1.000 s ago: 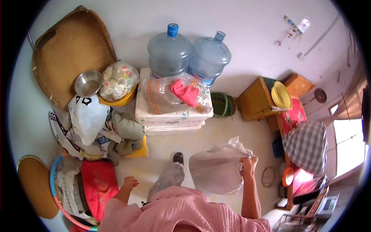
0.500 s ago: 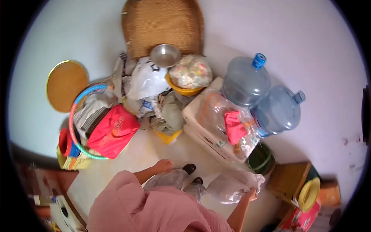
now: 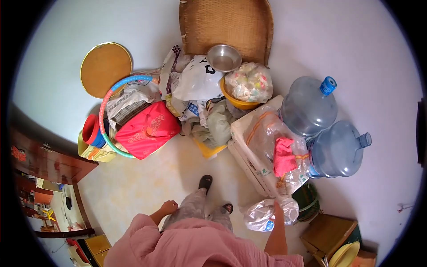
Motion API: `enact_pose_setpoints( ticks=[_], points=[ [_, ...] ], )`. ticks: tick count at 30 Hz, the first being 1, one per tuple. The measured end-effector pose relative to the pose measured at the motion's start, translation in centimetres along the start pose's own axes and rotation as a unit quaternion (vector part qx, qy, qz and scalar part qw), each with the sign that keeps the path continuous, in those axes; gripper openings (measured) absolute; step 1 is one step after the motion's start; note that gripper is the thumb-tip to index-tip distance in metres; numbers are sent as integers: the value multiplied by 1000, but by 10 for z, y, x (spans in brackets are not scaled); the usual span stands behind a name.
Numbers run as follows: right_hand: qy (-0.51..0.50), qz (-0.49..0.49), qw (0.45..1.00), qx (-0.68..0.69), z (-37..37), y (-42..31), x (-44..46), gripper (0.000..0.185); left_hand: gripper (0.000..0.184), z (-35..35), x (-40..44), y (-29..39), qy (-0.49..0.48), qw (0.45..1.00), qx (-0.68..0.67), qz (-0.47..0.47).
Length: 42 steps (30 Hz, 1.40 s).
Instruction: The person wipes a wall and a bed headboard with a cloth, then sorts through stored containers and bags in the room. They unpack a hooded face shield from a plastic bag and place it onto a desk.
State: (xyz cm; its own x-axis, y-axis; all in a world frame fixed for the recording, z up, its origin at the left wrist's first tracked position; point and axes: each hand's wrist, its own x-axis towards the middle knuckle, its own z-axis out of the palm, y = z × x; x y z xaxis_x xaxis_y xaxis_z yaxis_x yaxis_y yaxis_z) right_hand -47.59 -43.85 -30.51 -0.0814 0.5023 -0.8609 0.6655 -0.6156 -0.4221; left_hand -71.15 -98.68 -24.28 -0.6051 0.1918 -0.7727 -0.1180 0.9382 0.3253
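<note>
My right hand grips a clear plastic bag with a blue mark on it; the fingers are partly hidden by the bag's folds. The bag hangs beside my right leg, in front of a white foam box. On that box lie clear plastic wrapping and a pink cloth. Near my left thigh, my left hand is loosely curled, and no object shows in it.
Two large water bottles stand by the wall. A green basket and a wooden cabinet are at right. Ahead lie a red bag, a hoop, white bags and a metal bowl.
My view has swung left, so the room's things sit further right. The plastic bag has gone from spread out to bunched, nearer the foam box. My left hand has drawn back and curled.
</note>
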Motion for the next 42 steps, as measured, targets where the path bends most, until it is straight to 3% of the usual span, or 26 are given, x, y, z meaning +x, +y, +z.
enact_pose_setpoints(
  ticks=[3,6,9,11,13,17,19,20,21,22,25,27,29,32,36,39,42],
  points=[
    [-72,31,993,-84,12,-17,-52,65,36,-3,-4,27,9,997,67,49],
    [-56,89,994,-12,6,17,-38,62,36,-17,13,32,-11,996,74,52],
    [122,129,984,1,6,61,-59,50,33,-43,48,24,-11,993,71,97],
    [218,135,966,24,9,92,-73,45,27,-56,94,-13,-31,993,-81,81],
    [296,153,942,44,16,123,-92,40,20,-100,97,12,-41,987,-154,19],
    [378,196,900,94,23,190,-122,31,15,-162,131,16,-60,989,-130,-33],
    [397,214,886,110,17,222,-133,27,8,-178,172,-14,-47,992,-117,16],
    [405,214,882,112,12,237,-134,26,12,-188,209,-54,-130,947,-287,54],
    [409,207,882,110,7,250,-131,25,13,-180,193,-27,-62,977,-201,31],
    [408,186,888,105,0,263,-127,24,14,-176,179,10,7,995,-104,9],
    [405,50,913,24,-30,297,-98,25,11,-128,145,91,-39,997,-71,-3],
    [360,20,927,-104,-60,242,-114,22,16,-77,128,121,-80,995,-34,49],
    [343,-74,908,-227,-89,207,-124,17,19,-30,108,147,-135,987,-19,83],
    [220,-93,921,-306,-154,155,-157,16,22,23,76,174,-211,970,8,121],
    [125,-183,868,-445,-201,109,-205,18,23,56,43,186,-227,967,-34,108],
    [72,-290,783,-546,-219,73,-218,12,23,62,50,176,-230,968,-12,100],
    [-6,-256,712,-654,-222,42,-228,11,20,55,69,161,-210,972,-40,92]
  ],
)
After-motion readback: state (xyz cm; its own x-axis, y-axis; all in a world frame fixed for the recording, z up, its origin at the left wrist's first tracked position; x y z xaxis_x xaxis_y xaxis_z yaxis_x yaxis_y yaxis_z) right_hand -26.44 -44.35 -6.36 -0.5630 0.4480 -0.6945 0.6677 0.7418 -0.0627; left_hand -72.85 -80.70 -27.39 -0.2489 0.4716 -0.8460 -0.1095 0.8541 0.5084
